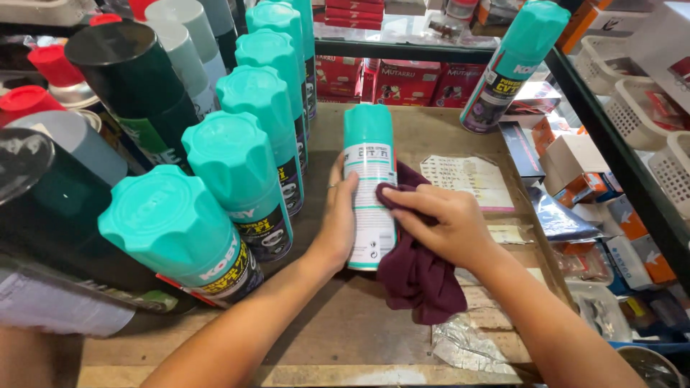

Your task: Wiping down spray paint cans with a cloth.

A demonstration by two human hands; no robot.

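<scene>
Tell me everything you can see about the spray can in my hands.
The spray can is a slim cylinder with a teal plastic cap and a white and teal printed label. It stands upright on the wooden shelf. The left hand steadies its side, while the right hand presses a maroon cloth against its label.

Only one view is coming in, from the person's head, looking steeply down and forward over both forearms at close range. It is facing the wooden shelf [338, 338], with teal-capped spray cans [237, 165] crowding in left, very near the lens.
</scene>
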